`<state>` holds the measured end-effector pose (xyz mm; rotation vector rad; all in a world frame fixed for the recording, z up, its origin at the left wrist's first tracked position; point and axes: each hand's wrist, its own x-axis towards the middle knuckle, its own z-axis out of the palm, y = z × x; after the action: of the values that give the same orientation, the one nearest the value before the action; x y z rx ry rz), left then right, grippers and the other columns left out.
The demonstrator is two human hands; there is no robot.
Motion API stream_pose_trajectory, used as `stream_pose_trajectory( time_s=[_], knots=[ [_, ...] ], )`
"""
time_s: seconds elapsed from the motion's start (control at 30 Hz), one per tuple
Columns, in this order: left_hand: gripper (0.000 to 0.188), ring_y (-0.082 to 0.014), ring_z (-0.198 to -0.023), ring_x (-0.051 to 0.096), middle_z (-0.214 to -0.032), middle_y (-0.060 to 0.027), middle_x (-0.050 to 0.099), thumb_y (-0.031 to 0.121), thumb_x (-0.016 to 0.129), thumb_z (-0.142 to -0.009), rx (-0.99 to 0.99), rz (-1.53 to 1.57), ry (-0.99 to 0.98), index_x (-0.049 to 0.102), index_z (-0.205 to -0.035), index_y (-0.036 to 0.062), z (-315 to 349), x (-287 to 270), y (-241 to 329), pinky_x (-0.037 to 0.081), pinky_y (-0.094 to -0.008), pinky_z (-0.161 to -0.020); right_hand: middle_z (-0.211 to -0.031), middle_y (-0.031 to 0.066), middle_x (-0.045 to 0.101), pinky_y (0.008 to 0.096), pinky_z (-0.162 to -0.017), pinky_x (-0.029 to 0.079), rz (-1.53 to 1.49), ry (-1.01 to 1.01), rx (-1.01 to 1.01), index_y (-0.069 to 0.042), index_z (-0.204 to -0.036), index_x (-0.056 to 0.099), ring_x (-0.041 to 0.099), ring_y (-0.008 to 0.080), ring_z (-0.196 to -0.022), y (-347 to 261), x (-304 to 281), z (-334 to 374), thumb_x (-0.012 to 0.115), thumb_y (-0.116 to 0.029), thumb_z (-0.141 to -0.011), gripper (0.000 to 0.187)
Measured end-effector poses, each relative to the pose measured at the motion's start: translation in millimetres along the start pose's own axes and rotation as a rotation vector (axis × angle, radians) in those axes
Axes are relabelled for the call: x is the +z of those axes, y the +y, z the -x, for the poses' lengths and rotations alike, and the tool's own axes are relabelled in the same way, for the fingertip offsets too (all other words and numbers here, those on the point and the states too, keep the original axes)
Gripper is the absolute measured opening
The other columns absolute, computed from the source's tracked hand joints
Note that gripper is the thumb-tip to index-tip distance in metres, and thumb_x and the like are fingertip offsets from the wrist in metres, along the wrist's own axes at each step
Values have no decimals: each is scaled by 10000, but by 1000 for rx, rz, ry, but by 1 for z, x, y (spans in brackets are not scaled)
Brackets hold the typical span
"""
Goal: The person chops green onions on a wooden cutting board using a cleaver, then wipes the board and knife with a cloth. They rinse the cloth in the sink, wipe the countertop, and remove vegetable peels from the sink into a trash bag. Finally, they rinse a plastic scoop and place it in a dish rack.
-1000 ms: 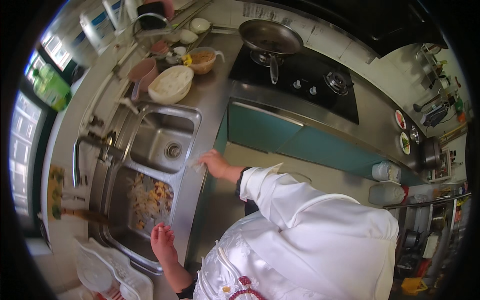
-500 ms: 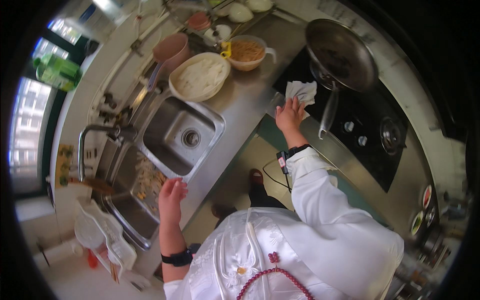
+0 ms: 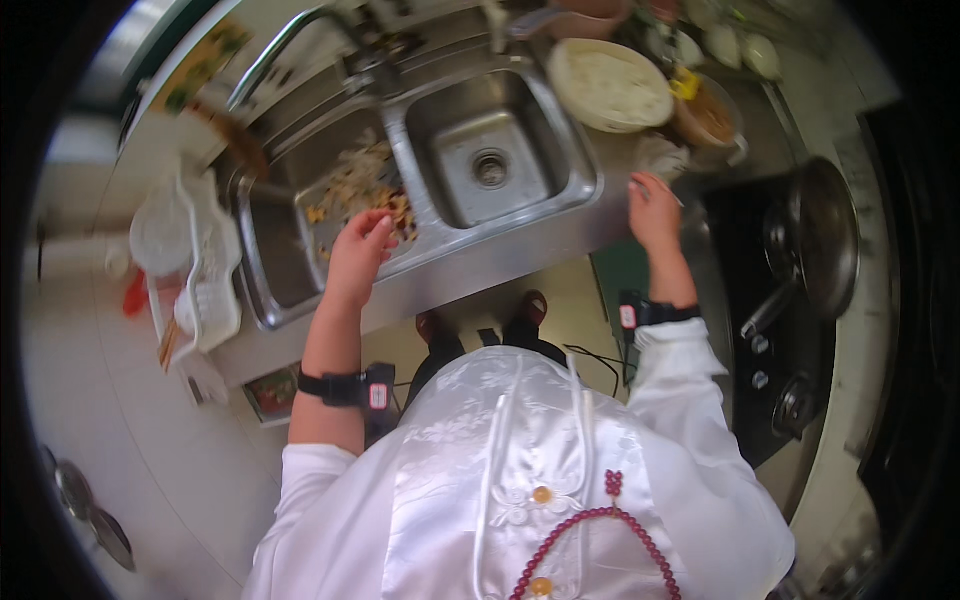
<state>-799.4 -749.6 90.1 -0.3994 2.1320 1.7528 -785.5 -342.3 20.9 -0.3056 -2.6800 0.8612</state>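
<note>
My left hand (image 3: 362, 252) hovers over the front edge of the left sink basin (image 3: 285, 275), its fingers loosely bent and apart, with nothing visible in them. Pale and yellowish-brown scraps (image 3: 365, 185) lie in that basin, just beyond the fingertips. At the right end of the sink, my right hand (image 3: 655, 212) is above the counter's front edge, with its fingers loosely bent. A crumpled white cloth (image 3: 662, 157) lies on the counter just past its fingertips. Behind the cloth are a bowl of white pieces (image 3: 612, 88) and a handled container of brown food (image 3: 708, 112).
The right basin (image 3: 487, 150) has a drain in its floor. A curved faucet (image 3: 285, 50) rises behind the left one. On the right, a pan (image 3: 825, 240) rests on the black stove (image 3: 780, 370). A white dish rack (image 3: 205, 260) stands at the left.
My view and body have turned left toward the sink. The right hand has come away from the stove edge, and the cloth now lies on the counter. My left hand stays near the left basin.
</note>
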Motion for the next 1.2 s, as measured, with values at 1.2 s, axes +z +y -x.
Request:
stream_pose_trajectory(
  time_s=[1.2],
  knots=[
    [235, -98, -787, 553, -979, -27, 581, 198, 532, -896, -139, 393, 358, 565, -1060, 34, -2, -250, -145, 427, -232, -681, -839, 95, 623, 371, -596, 499, 329, -1355, -357, -18, -1015, 583, 600, 248, -736, -175, 530, -102, 696, -133, -729, 329]
  ],
)
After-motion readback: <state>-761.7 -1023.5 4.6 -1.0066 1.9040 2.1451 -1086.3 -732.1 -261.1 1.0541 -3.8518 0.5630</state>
